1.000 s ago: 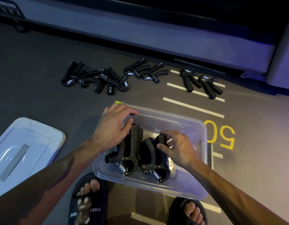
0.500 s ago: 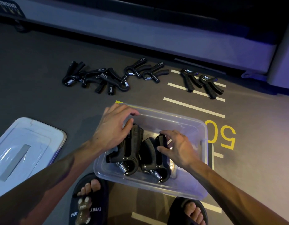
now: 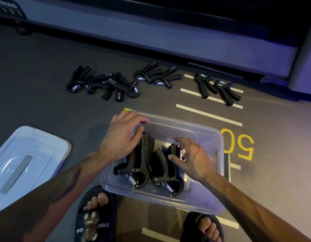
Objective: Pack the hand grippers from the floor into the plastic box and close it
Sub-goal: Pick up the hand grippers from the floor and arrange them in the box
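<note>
- Two black moulded-plastic hand grippers with steel coil springs (image 3: 151,165) lie side by side in the clear rectangular plastic box (image 3: 219,154), handles pointing away from the person and springs toward the near wall; the parallel lay probably saves room for more.
- The left hand (image 3: 121,137) rests over the left gripper's handles, its fingertips reaching the far rim and its thumb against the handle top; whether it truly clasps the handle cannot be told, and it appears to be steadying or nudging the tool into line.
- The right hand (image 3: 193,158) has its fingers loosely spread and lightly curled, fingertips touching the upper handle of the right gripper, seemingly seating it rather than gripping it.
- The box walls are thin and translucent, so the springs show through the near side; it sits on the dark matte floor (image 3: 46,102) over painted white stripes and a yellow numeral.
- The remaining black hand grippers (image 3: 123,81) lie unpacked on the floor beyond the box, a tangled cluster at left and a pair (image 3: 217,88) at right.
- The pale, glossy rectangular lid with rounded corners (image 3: 29,159) lies flat to the left, apart from the box, which is not yet closed.
- Two dark slide sandals (image 3: 95,217) bracket the box's near edge.
</note>
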`<state>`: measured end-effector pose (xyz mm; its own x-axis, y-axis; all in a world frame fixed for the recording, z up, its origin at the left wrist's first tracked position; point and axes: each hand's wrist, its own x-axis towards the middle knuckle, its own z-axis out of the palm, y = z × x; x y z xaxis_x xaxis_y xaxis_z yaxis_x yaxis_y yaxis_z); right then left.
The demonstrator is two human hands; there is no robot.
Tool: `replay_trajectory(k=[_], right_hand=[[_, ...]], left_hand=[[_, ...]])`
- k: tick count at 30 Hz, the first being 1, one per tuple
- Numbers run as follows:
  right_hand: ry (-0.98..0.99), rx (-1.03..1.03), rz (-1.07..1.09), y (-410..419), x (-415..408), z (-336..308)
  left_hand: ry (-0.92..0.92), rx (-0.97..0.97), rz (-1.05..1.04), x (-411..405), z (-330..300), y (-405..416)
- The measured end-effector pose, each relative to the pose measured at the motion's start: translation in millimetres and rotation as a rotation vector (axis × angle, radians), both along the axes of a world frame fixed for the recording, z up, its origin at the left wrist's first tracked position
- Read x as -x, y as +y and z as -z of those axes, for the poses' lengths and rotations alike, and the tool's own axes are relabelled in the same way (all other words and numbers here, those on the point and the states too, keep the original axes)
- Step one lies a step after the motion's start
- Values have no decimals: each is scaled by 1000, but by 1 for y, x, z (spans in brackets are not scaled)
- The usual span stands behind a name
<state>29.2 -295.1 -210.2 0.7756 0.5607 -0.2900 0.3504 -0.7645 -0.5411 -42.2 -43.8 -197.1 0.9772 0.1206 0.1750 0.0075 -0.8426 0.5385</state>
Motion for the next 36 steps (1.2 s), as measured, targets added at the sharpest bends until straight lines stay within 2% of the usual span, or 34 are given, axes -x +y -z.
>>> replay_trajectory(k=[4,11,16,18,21,25,27,29,33,36], right_hand=[[-152,-94,13,4,-7,-15],[-256,-249,126,30,-52,-46],[-126,-312,165,60,-117,-37],[-55,-242,152,75,-142,-20],[-3,-15,62,101,-180,11],[42,159,-3,140,-217,41],[-18,247,-43,154,-230,49],[2,307,-69,162,-239,59],[41,334,-86,163,-250,73],[-25,367,-69,162,-249,77]], left_hand=[[-20,-8,23,-1,-2,0],[-60,5,-22,-23,-2,10],[6,64,-58,-46,5,26],[45,187,-105,-53,9,32],[106,377,-145,-62,15,37],[185,501,-54,-70,17,37],[217,547,-33,-72,16,36],[239,574,-32,-73,15,37],[248,635,-42,-72,15,37],[249,641,-38,-72,14,37]])
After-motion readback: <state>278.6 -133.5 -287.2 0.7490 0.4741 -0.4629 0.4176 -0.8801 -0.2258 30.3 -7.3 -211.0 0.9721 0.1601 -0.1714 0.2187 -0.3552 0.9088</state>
